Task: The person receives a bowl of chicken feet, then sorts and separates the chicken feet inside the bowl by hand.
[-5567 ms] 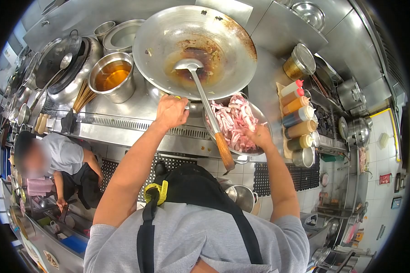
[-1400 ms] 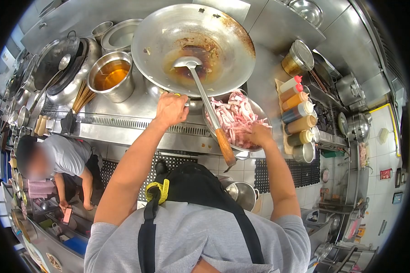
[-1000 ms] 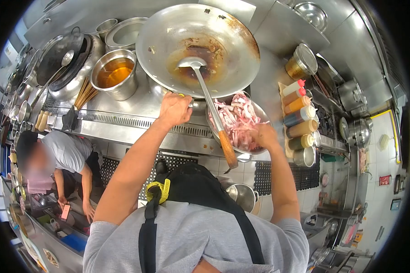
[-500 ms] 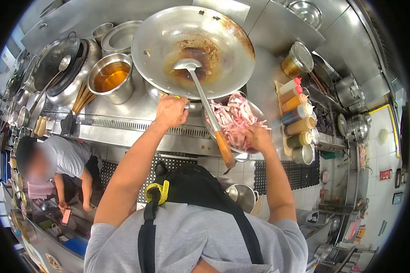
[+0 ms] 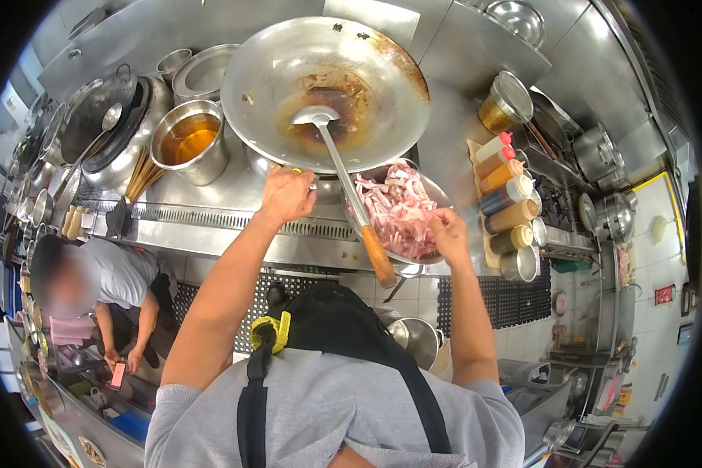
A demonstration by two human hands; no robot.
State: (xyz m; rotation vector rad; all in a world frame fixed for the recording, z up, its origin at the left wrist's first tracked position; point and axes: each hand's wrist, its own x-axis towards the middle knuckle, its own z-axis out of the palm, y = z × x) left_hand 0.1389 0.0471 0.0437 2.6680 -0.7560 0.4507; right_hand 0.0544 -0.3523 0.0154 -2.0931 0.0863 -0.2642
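Now one steel bowl (image 5: 441,195) stands in front of me, near the front edge of the counter (image 5: 455,129), and it holds strips of raw meat (image 5: 398,212), pink and white, which overlap too much for me to count. I give directions from this bowl. At four o'clock is my right hand (image 5: 450,236), its fingertips gathered at the edge of the meat; whether they pinch a strip, I cannot tell. Between nine and ten is my left hand (image 5: 288,195), curled at the near rim of one big wok (image 5: 261,93); what the fingers close on is hidden from me. This wok is at eleven o'clock, with brown liquid (image 5: 349,125) inside. One spatula (image 5: 377,253) reaches from the wok over the bowl's left part, and its wooden handle points to six. At three o'clock, six squeeze bottles (image 5: 510,217) make a row; any writing on them is too small to read. Toward one o'clock, between wok and bottles, a strip of the steel gives open room. Near ten is one pot (image 5: 204,168) of amber liquid (image 5: 189,145). Between eight and nine, beyond the counter edge, one co-worker (image 5: 117,273) holds a phone (image 5: 118,376).
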